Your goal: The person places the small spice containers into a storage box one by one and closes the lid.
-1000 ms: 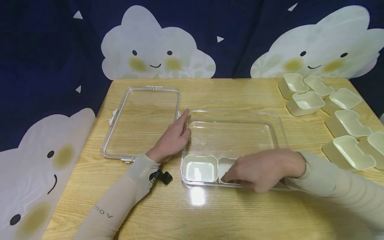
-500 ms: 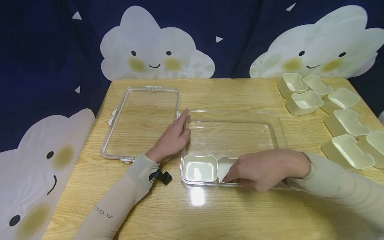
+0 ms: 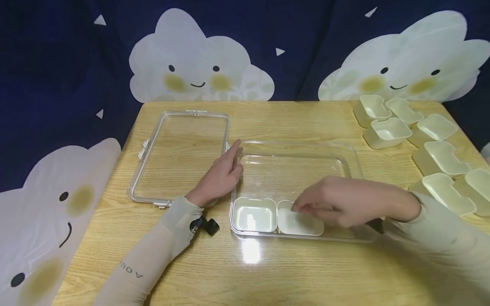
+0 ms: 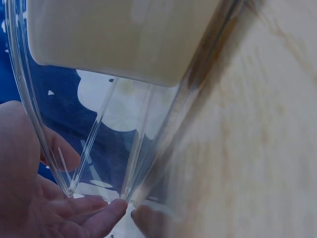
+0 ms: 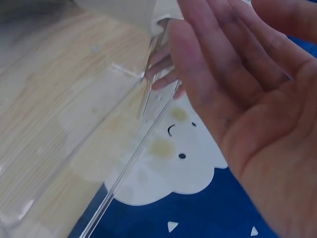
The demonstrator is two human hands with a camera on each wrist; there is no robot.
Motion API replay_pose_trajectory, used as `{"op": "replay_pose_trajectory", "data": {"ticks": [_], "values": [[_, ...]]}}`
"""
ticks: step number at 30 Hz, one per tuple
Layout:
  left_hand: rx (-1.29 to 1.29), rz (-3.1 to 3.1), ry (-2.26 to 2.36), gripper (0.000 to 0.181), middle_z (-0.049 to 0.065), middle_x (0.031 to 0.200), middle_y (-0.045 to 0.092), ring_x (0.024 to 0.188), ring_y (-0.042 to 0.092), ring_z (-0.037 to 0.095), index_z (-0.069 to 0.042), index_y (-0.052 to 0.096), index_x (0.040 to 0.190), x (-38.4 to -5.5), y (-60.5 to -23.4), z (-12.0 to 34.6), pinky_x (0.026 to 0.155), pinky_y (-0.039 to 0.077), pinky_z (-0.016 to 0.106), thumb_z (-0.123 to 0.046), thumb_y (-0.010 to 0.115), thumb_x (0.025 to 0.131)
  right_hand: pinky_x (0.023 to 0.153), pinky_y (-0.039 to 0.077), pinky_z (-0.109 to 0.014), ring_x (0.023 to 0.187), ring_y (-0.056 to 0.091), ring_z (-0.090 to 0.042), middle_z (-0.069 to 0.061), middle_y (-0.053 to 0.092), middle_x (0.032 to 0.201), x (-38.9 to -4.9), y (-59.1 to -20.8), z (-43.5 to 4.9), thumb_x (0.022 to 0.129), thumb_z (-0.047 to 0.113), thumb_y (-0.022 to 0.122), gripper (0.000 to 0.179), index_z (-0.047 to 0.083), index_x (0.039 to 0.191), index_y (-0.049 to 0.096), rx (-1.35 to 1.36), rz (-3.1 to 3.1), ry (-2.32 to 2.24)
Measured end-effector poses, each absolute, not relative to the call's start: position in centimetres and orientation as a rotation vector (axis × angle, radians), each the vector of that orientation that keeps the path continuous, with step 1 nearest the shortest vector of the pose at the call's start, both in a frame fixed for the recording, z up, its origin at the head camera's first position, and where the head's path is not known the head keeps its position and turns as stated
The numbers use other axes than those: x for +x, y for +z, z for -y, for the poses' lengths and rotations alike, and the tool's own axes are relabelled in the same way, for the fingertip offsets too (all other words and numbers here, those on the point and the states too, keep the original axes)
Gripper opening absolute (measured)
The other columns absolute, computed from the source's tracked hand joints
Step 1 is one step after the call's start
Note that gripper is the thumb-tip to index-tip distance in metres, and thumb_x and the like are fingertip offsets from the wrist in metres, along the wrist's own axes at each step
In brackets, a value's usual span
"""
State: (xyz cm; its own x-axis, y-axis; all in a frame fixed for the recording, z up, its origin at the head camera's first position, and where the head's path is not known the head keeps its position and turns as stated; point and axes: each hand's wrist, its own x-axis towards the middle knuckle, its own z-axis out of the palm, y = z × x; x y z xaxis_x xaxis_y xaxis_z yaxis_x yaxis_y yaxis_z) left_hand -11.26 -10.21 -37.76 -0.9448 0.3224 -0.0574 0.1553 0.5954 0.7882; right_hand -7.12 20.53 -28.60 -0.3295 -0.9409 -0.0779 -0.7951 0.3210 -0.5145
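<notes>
A clear plastic box (image 3: 294,170) lies lengthwise on the table in the head view. My left hand (image 3: 220,176) holds its left wall, and the left wrist view shows the thumb (image 4: 64,151) and fingers on either side of that wall. Two cream containers sit side by side along the box's near edge: a left container (image 3: 254,216) in the corner and a right container (image 3: 300,224) against it. Over the right container hovers my right hand (image 3: 340,199), its fingers loosely bent with nothing between them. In the right wrist view its palm (image 5: 262,124) faces the camera.
Left of the box lies a clear lid (image 3: 181,157) with white clips. Several notched cream containers (image 3: 442,159) stand at the table's right side. A small black device (image 3: 208,226) is strapped at my left wrist. Behind the table hangs a dark blue cloud-patterned cloth (image 3: 298,51).
My right hand has let go of the right container's near side and lifted up and to the right, uncovering more of the container. My left hand has stayed on the box.
</notes>
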Motion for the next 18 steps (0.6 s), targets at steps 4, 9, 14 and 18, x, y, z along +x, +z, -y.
{"op": "replay_pose_trajectory", "data": {"ticks": [4, 9, 14, 18], "values": [[0.396, -2.624, 1.270, 0.072, 0.008, 0.173, 0.025, 0.161, 0.019, 0.023, -0.015, 0.010, 0.168, -11.2, -37.7, 10.2, 0.133, 0.017, 0.041, -0.021, 0.041, 0.103, 0.087, 0.062, -0.029, 0.102, 0.072, -0.003, 0.006, 0.078, 0.113, -7.7, -28.4, -21.5, 0.097, 0.005, 0.064, 0.028, 0.015, 0.121, 0.074, -1.547, -2.295, -0.620], [0.395, -2.626, 1.269, 0.073, 0.009, 0.173, 0.024, 0.161, 0.019, 0.022, -0.015, 0.010, 0.168, -11.2, -37.7, 10.1, 0.133, 0.017, 0.041, -0.021, 0.042, 0.103, 0.078, 0.058, -0.018, 0.093, 0.070, 0.002, 0.013, 0.078, 0.105, -8.3, -28.2, -23.0, 0.092, 0.001, 0.069, 0.030, 0.021, 0.114, 0.075, -1.576, -2.456, -0.665], [0.399, -2.630, 1.265, 0.073, 0.010, 0.173, 0.023, 0.161, 0.019, 0.022, -0.015, 0.010, 0.168, -11.2, -37.7, 10.1, 0.133, 0.018, 0.041, -0.020, 0.042, 0.103, 0.068, 0.049, -0.009, 0.089, 0.066, 0.005, 0.012, 0.078, 0.104, -8.6, -28.1, -24.5, 0.085, 0.001, 0.076, 0.035, 0.023, 0.112, 0.075, -1.523, -2.669, -0.656], [0.394, -2.629, 1.267, 0.073, 0.009, 0.174, 0.021, 0.161, 0.020, 0.022, -0.015, 0.010, 0.168, -11.2, -37.7, 10.2, 0.133, 0.018, 0.042, -0.021, 0.043, 0.103, 0.063, 0.047, -0.008, 0.085, 0.066, 0.004, 0.011, 0.078, 0.102, -9.0, -27.9, -25.5, 0.081, -0.001, 0.078, 0.039, 0.022, 0.112, 0.076, -1.490, -2.788, -0.698]]}}
